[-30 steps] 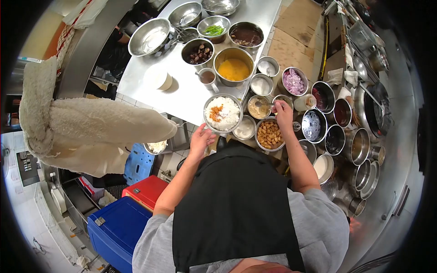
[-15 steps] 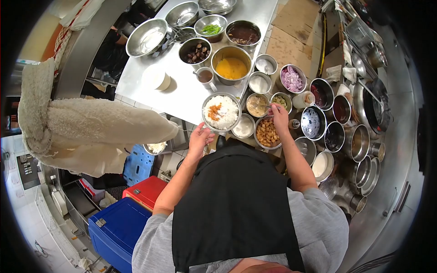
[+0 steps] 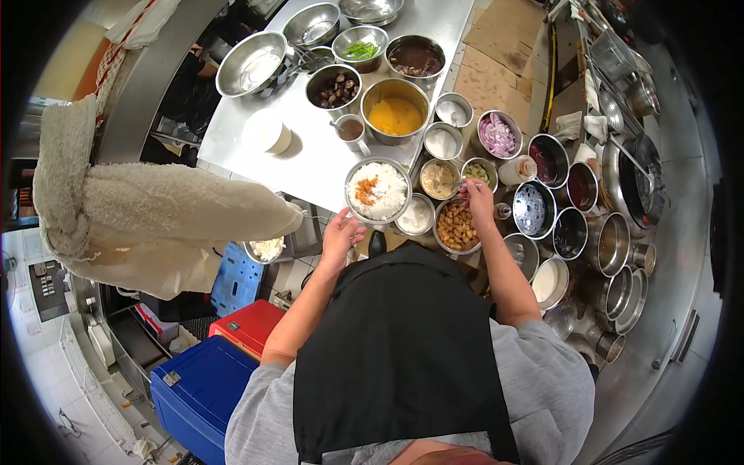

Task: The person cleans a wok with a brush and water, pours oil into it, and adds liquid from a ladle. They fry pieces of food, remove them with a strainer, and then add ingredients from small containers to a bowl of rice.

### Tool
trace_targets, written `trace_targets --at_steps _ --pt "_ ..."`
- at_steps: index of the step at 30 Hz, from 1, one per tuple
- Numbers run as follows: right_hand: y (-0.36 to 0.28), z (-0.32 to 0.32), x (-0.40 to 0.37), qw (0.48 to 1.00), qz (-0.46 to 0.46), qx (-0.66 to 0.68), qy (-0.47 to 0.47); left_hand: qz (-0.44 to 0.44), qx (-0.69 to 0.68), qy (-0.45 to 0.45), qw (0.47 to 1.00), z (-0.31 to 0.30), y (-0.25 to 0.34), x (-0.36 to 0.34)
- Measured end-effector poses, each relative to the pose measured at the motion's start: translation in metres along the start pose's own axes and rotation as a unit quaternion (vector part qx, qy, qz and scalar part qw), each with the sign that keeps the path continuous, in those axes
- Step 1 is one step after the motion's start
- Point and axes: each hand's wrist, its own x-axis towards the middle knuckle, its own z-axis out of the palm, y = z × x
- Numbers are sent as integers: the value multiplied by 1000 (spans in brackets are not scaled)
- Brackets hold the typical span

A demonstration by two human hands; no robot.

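Note:
My left hand (image 3: 339,235) grips the near-left rim of a metal bowl of white rice (image 3: 390,200), with an orange-brown seasoning heaped on the rice. In my right hand (image 3: 478,200) is the handle of a metal spoon (image 3: 459,184), which reaches over a tub of pale tan paste (image 3: 439,179). The spoon's bowl end is hard to make out. Below that hand sits a container of browned cubes (image 3: 457,226). A tub of white powder (image 3: 415,215) stands between it and the rice, and a pot of chopped green pieces (image 3: 478,171) is just beyond my fingers.
Pots of yellow liquid (image 3: 395,116), dark mushrooms (image 3: 338,91) and brown sauce (image 3: 416,57) stand on the steel table (image 3: 232,151). Sliced onions (image 3: 497,135) and several sauce pots are to the right. A large towel-wrapped object (image 3: 170,205) juts in from the left.
My right hand and the spoon have shifted slightly at the tan paste, and the paste's surface looks different. My left hand and the rice bowl stay nearly in place.

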Motion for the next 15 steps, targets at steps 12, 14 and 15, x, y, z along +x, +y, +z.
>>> trace_targets --at_steps 12,14,15 --pt "-2 -3 1 999 31 17 4 -2 3 -6 1000 0 4 -2" --pt "-4 -4 1 998 44 43 11 -3 4 -5 1000 1 6 -3" --pt "-5 -4 1 998 43 43 11 -3 4 -5 1000 1 5 -2"
